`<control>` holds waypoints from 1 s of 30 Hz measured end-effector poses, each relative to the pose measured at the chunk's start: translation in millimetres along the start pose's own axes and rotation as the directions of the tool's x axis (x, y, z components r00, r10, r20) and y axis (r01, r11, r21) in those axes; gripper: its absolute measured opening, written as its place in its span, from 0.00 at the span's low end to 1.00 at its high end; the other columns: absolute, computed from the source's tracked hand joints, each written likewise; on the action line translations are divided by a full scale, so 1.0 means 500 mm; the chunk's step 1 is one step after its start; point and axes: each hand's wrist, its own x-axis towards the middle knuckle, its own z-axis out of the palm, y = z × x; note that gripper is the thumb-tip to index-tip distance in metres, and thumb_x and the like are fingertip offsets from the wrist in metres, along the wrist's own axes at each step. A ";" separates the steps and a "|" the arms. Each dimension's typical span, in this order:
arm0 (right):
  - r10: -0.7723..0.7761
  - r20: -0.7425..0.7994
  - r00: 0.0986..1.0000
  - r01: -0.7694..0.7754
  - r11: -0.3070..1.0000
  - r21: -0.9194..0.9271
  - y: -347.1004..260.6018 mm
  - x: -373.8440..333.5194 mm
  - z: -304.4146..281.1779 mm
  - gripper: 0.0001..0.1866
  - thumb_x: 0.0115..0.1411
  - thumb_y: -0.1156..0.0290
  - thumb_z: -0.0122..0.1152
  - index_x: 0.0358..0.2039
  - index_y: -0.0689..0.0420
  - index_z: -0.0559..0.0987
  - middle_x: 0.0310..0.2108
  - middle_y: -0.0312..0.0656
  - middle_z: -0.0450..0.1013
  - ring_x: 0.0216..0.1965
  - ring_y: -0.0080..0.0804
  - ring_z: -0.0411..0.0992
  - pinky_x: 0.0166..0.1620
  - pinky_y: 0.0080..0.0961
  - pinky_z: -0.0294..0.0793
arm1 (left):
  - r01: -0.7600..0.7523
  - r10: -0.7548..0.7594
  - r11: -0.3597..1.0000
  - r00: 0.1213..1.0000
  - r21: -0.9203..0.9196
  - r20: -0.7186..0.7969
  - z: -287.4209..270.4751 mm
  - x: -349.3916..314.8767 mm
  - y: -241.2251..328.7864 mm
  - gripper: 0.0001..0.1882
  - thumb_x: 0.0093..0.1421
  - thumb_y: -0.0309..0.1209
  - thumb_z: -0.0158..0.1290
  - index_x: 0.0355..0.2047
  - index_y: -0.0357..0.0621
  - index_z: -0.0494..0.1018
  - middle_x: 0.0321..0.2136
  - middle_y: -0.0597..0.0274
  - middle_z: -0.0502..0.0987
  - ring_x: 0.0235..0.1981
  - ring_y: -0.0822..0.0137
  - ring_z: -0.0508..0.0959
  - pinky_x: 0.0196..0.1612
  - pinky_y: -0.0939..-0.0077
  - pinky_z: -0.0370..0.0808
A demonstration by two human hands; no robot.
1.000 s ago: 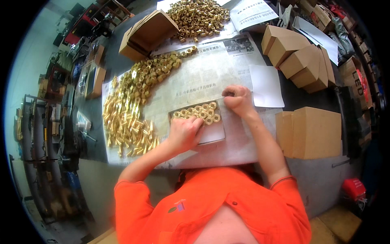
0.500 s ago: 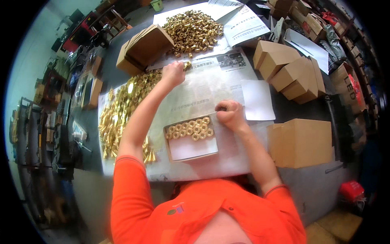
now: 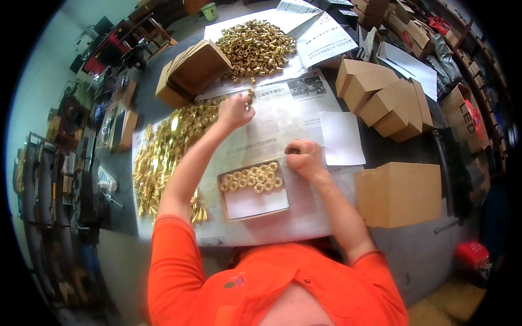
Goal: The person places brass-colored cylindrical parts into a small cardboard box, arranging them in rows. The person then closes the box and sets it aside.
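Observation:
My left hand point(image 3: 235, 112) is closed, with a small glint of brass at its fingertips that looks like a nut. Just beyond it a loose brass nut point(image 3: 250, 92) lies on the newspaper. My right hand point(image 3: 304, 157) is curled into a fist beside the shallow box; whatever it may hold is hidden. That open cardboard box point(image 3: 222, 204) has a white bottom, and rows of brass nuts point(image 3: 251, 176) lie flat in its far part. Under my left forearm spread many brass fittings point(image 3: 163, 157), some cone-shaped. A big heap of brass nuts point(image 3: 255, 46) lies farther away.
Newspaper point(image 3: 304, 217) covers the table. Nested cardboard boxes point(image 3: 196, 68) lie tipped by the heap, and more cardboard boxes point(image 3: 380, 98) lean at the right. A closed carton point(image 3: 399, 194) stands nearer, below a white sheet point(image 3: 342, 138). Shelving lines both sides.
My left hand has drawn back slightly toward me, away from the loose nuts. My right hand stays by the box, still closed. The whole view has shifted a little.

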 end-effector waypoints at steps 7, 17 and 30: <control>-0.059 -0.029 0.998 0.059 0.998 -0.010 -0.001 0.000 -0.005 0.09 0.37 0.67 0.53 0.20 0.52 0.81 0.24 0.40 0.76 0.28 0.41 0.74 0.34 0.32 0.74 | -0.129 0.131 0.983 0.991 0.131 -0.005 -0.002 -0.064 -0.019 0.11 0.51 0.39 0.55 0.27 0.45 0.78 0.22 0.54 0.78 0.24 0.55 0.79 0.28 0.63 0.76; -0.034 -0.022 0.999 0.034 0.999 0.027 -0.003 -0.003 -0.006 0.10 0.38 0.68 0.53 0.21 0.54 0.81 0.24 0.42 0.77 0.28 0.41 0.76 0.35 0.31 0.75 | -0.109 0.098 0.990 0.987 0.084 0.125 -0.027 -0.130 -0.035 0.11 0.53 0.38 0.55 0.30 0.43 0.76 0.26 0.54 0.78 0.29 0.53 0.79 0.33 0.60 0.75; -0.007 0.002 1.000 0.007 1.000 0.019 -0.016 -0.005 -0.013 0.11 0.39 0.69 0.53 0.23 0.54 0.82 0.26 0.44 0.78 0.29 0.42 0.76 0.37 0.31 0.76 | -0.202 0.232 0.935 0.970 -0.291 0.075 -0.190 -0.378 0.109 0.06 0.51 0.28 0.60 0.30 0.42 0.76 0.25 0.56 0.77 0.23 0.59 0.78 0.26 0.69 0.74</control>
